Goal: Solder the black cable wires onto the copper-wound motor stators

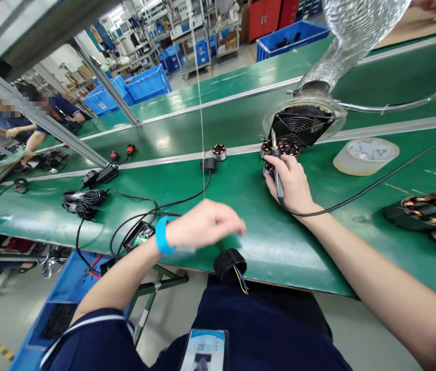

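My right hand (291, 183) is wrapped round a soldering iron (275, 165), its tip pointing up beside small copper-wound stators (280, 150) in front of a fume fan (302, 126). My left hand (206, 224), blurred by motion, hovers over the green bench with a blue wrist strap (161, 235). Its fingers look pinched near a thin solder wire (201, 129) hanging down from above. A black motor part (229, 264) with coloured leads sits at the bench's near edge, just below my left hand.
A tape roll (365, 154) lies at right, and large wound stators (432, 208) at far right. Another stator (218, 152), black cables (84, 198) and a small display unit (138, 237) lie on the bench (241, 206). Other people sit at far left. Blue crates (148, 82) stand behind.
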Available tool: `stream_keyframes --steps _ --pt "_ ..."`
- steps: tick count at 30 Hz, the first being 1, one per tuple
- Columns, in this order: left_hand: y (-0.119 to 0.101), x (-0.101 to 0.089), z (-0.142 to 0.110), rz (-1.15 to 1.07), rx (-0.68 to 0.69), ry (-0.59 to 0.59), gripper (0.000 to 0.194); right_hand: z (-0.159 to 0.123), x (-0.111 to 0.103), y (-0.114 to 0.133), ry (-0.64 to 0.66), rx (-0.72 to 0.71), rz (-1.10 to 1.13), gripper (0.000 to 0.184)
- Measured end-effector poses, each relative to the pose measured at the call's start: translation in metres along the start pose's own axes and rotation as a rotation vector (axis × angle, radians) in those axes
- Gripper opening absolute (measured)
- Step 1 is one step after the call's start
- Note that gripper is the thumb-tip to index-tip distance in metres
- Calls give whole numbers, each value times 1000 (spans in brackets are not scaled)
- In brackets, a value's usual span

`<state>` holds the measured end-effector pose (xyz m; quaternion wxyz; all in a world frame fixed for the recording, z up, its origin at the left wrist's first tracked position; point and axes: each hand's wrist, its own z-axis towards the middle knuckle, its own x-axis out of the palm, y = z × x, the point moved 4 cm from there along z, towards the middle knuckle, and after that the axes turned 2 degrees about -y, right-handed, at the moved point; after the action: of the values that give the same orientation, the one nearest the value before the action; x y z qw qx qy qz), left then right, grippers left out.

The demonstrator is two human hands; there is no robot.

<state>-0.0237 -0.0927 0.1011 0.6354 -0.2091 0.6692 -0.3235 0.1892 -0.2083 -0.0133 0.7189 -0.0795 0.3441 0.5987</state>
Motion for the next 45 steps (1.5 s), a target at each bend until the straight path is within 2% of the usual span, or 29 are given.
stream_keyframes --steps 1,3,6,8,11,16,19,22,26,29,33,35,40,45 --pt "-18 16 -15 121 85 90 41 -2 -2 2 -3 17 18 48" --pt "-40 43 -38 422 211 183 37 -7 -9 8 -2 40 81 49" --pt "-48 71 -55 816 317 188 25 -15 -23 21 6 87 228 51" --pt "-45 82 -58 954 379 132 19 -22 -34 32 10 110 308 51" --pt "-27 87 -53 1004 402 44 25 -32 -51 49 0 128 360 51" --pt "19 66 -23 1006 139 -190 25 -45 -66 60 -37 159 352 50" --pt "36 55 -1 967 16 -236 33 -48 -65 57 -38 187 345 54" --pt "40 43 16 841 -83 -258 32 -50 -58 51 -2 229 400 57" --pt "36 20 30 472 -154 -343 17 -49 -47 46 36 283 493 57" --pt "37 7 35 170 -219 -378 10 -44 -43 49 49 253 526 57" --pt "37 2 37 -242 -244 -362 18 -29 -49 64 -19 193 557 53" --pt "35 3 37 -364 -250 -329 23 -22 -54 75 -47 193 636 51" --pt "30 8 35 -361 -285 -271 27 -7 -59 98 -105 211 740 44" --pt "31 12 35 -343 -298 -302 24 -7 -55 103 -167 294 767 41"
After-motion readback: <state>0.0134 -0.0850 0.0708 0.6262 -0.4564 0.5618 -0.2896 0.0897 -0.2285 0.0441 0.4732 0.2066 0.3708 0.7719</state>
